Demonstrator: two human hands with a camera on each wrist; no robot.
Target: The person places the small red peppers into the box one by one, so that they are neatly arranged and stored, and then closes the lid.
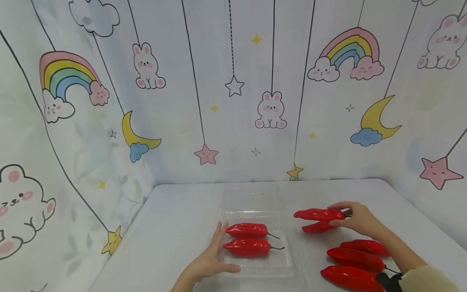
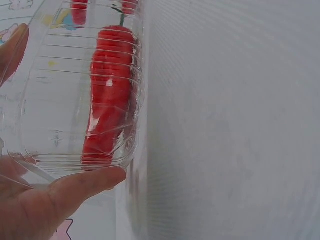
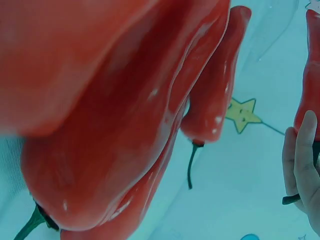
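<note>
Front chilli pepper [image 1: 350, 277]: lies on the bench [image 1: 182, 227] toward its right edge, partly hidden by the right wrist; the middle chilli pepper [image 1: 355, 258] and back chilli pepper [image 1: 366, 245] lie beside it, farther from the camera.
Left hand [image 1: 215, 255]: spread at the left end of the clear plastic box [image 1: 270, 271], thumb at the near side, fingers at the far left corner.
Right hand [image 1: 355, 219]: pinches the upper chilli pepper [image 1: 313, 213] by its stem end, tip toward the bench's left edge; whether the grip also takes the lower chilli pepper [image 1: 315, 227] cannot be told.
Boxed chilli peppers [image 1: 247, 230]: two, side by side near the middle of the bench, stems toward its right edge.
Chilli pepper handling: probably light and fairly firm; the glossy skin could slip or roll. Best hold looks to be round the thick shoulder, since the thin stem may bend or snap.
Box handling: thin, ribbed plastic, probably light, bendy and quick to slide; low on the walls or at a corner seems the surest hold.
</note>
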